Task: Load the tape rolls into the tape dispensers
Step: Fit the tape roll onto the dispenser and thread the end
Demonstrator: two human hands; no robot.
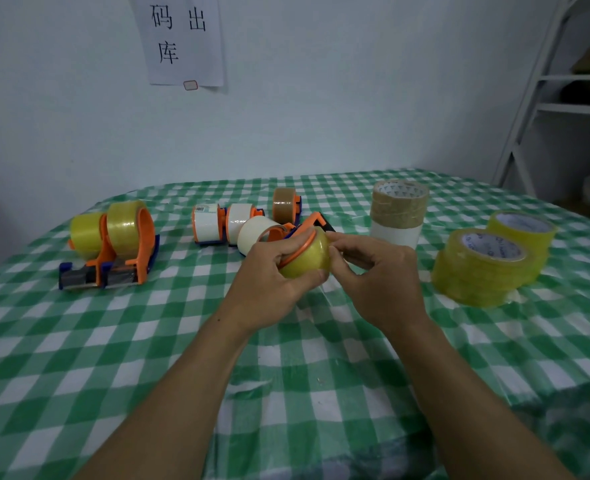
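Yellow tape roll [307, 262] seated in orange dispenser [296, 249], gripped by left hand [269, 282]; right hand [380, 275] pinching roll.

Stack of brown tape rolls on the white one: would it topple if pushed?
It would likely slide rather than tip: the stack looks about as wide as tall, flat on the tablecloth. A high push might slip the brown rolls off the white roll, since they seem only stacked.

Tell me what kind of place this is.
Probably a small packing or stock room. A paper sign hangs on the bare wall, white metal shelving stands at the right, and stacks of tape rolls sit beside loaded tape dispensers on a checked-cloth table.
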